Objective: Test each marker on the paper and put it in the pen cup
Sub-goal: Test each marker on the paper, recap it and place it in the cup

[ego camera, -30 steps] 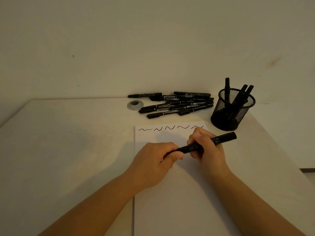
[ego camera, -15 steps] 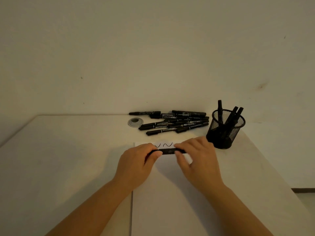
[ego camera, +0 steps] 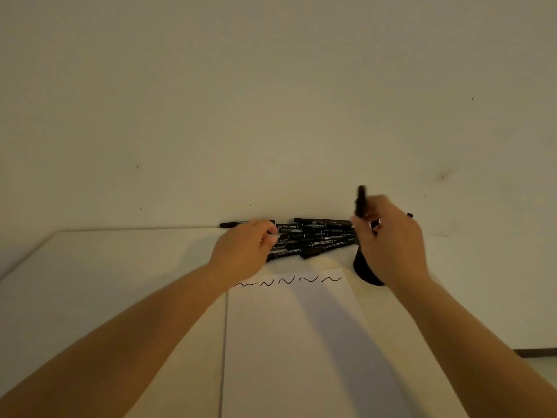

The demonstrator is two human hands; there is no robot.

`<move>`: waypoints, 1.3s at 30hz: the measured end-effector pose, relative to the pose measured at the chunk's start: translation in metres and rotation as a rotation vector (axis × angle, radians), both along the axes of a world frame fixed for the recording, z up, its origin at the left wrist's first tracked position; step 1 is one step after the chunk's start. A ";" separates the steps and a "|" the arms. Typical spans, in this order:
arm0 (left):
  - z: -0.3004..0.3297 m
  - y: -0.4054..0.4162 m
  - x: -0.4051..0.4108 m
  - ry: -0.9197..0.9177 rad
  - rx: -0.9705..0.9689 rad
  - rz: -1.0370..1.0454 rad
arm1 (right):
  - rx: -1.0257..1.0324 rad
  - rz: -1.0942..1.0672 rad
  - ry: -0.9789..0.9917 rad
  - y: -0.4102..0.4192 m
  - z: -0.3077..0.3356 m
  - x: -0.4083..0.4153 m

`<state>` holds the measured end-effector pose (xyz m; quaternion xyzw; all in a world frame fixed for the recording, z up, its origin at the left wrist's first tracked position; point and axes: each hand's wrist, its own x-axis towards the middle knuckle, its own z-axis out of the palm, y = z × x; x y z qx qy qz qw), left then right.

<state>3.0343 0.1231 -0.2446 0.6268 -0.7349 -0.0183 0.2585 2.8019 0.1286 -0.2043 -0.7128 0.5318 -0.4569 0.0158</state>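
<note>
Black plastic marker stands nearly upright in my right hand, pinched low on its barrel, over the mesh pen cup near the table's far right edge. My left hand reaches into the marker pile along the far edge, fingers curled on one, though I cannot tell if it is properly gripped. Five squiggles cross the top of the paper. These markers are light, stiff and smooth, I judge, so a mid-barrel pinch suits them; the cup looks light enough to tip if knocked.
</note>
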 end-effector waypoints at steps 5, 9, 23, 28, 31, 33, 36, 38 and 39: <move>-0.012 -0.055 0.035 -0.165 0.102 0.078 | 0.011 -0.014 -0.316 -0.011 0.006 -0.023; -0.022 -0.079 0.047 -0.235 0.138 0.115 | 0.039 -0.055 -0.400 -0.016 -0.004 -0.032; -0.045 -0.113 0.041 -0.633 0.122 0.114 | 0.226 -0.134 -0.036 -0.032 -0.034 -0.040; -0.052 -0.114 0.042 -0.567 0.087 0.123 | 0.253 -0.146 0.014 -0.032 -0.034 -0.040; -0.053 -0.116 0.045 -0.531 0.062 0.117 | 0.236 -0.136 0.019 -0.030 -0.034 -0.039; -0.052 -0.116 0.047 -0.539 0.056 0.117 | 0.242 -0.130 0.004 -0.029 -0.032 -0.039; -0.049 -0.113 0.050 -0.541 0.037 0.112 | 0.237 -0.116 -0.021 -0.027 -0.029 -0.038; -0.041 -0.105 0.047 -0.461 0.005 0.085 | 0.117 -0.122 -0.004 -0.022 -0.024 -0.035; -0.035 -0.100 0.044 -0.388 -0.021 0.067 | 0.020 -0.133 0.020 -0.019 -0.021 -0.033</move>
